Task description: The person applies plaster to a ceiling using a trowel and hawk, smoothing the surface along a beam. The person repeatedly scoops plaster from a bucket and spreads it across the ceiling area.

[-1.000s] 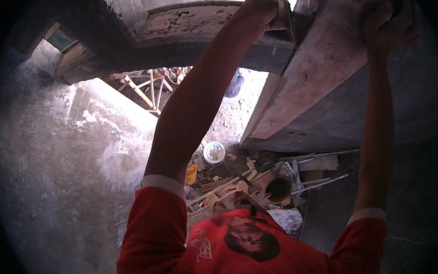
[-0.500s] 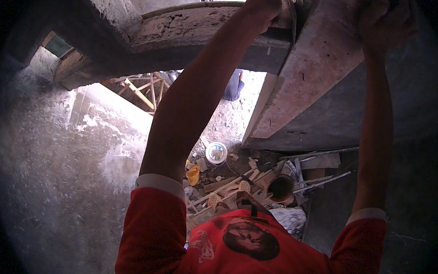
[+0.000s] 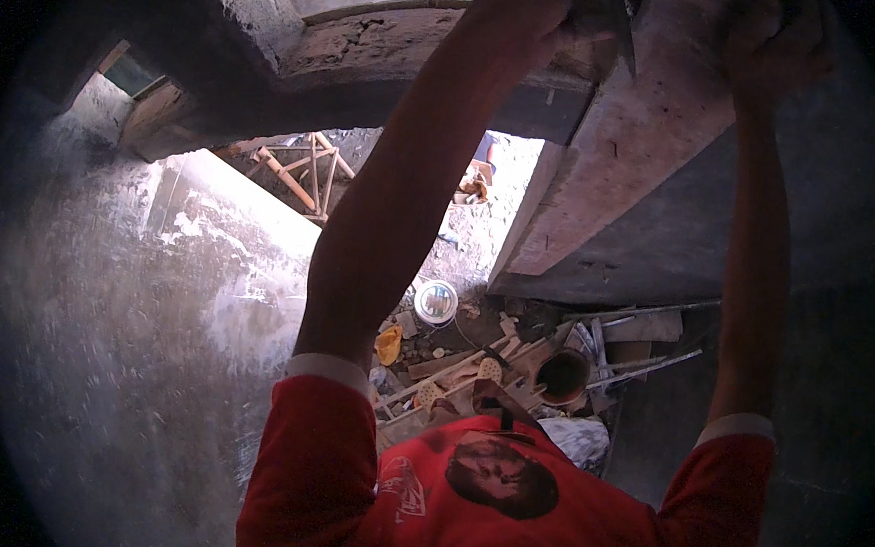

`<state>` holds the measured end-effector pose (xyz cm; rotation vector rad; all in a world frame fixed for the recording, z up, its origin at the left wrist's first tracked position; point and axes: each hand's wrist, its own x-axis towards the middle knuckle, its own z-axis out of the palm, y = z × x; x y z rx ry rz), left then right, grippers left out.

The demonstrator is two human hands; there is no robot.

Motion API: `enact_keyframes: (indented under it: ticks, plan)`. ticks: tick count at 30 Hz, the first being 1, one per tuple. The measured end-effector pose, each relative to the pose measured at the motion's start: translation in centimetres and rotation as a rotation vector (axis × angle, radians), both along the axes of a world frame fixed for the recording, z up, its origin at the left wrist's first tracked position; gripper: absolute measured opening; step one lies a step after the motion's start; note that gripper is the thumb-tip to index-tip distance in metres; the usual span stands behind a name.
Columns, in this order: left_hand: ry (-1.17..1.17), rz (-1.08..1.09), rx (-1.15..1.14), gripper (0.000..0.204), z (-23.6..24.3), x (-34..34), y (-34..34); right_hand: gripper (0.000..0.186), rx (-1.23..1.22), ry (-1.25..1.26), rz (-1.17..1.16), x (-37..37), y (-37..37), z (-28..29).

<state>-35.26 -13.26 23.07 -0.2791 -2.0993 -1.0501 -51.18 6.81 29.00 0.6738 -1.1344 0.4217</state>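
At the top of the head view my left hand (image 3: 538, 14) is closed, its fingers partly cut off by the picture's edge. Beside it a dark, thin, pointed blade-like tool (image 3: 622, 34) juts down over the concrete beam; its handle is hidden. The pinkish, rough face of that beam (image 3: 604, 173) runs down between my arms. My right hand (image 3: 777, 49) is raised at the upper right with curled fingers, close to the beam's upper end. Deep shadow hides what it grips. A rough cement ledge (image 3: 371, 44) meets the beam just left of my left hand.
Below lie a white bucket (image 3: 436, 302), a yellow crumpled thing (image 3: 388, 345), a round brown pot (image 3: 562, 375), a white sack (image 3: 578, 438) and loose wooden strips (image 3: 451, 375). Beyond the bright opening stands a wooden frame (image 3: 309, 170). A scuffed grey wall (image 3: 152, 356) rises at left.
My left hand has moved right and up along the beam, and the pointed tool has swung right. The right hand stays nearly in place. A person's dark-clothed leg in the opening has shifted mostly out of sight.
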Motion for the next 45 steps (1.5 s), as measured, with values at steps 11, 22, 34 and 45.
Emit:
enact_keyframes:
  ticks: [11, 22, 34, 45]
  plan:
    - [-0.292, -0.295, 0.718, 0.027, -3.5, -2.3, -1.6, 0.053, 0.017, 0.017, 0.028, -0.5, 0.5, 0.1]
    - [-0.39, 0.204, 0.817, 0.018, -3.1, -8.3, 2.3, 0.056, -0.008, -0.015, -0.053, -1.0, 0.8, 0.0]
    - [-0.404, -0.095, 0.715, 0.019, -2.4, -5.9, -0.9, 0.055, 0.019, 0.062, 0.005, -2.3, 0.3, -0.2]
    - [-0.279, -0.319, 0.74, 0.018, -2.6, -2.4, -4.1, 0.05, 0.001, -0.009, 0.005, -0.4, -0.1, 0.0]
